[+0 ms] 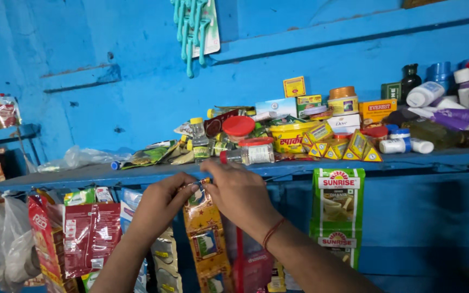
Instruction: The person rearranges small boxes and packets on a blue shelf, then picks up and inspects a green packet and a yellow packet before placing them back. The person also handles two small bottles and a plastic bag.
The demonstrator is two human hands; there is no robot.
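Orange sachet strip (206, 239) is pinched at its top by left hand (161, 202) and right hand (238, 191), being fastened under the blue shelf edge (109, 174); next likely needs securing it firmly.

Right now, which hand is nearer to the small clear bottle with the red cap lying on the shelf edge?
The right hand: it is just below the small clear bottle. The left hand is lower and further left, at the orange sachet strip.
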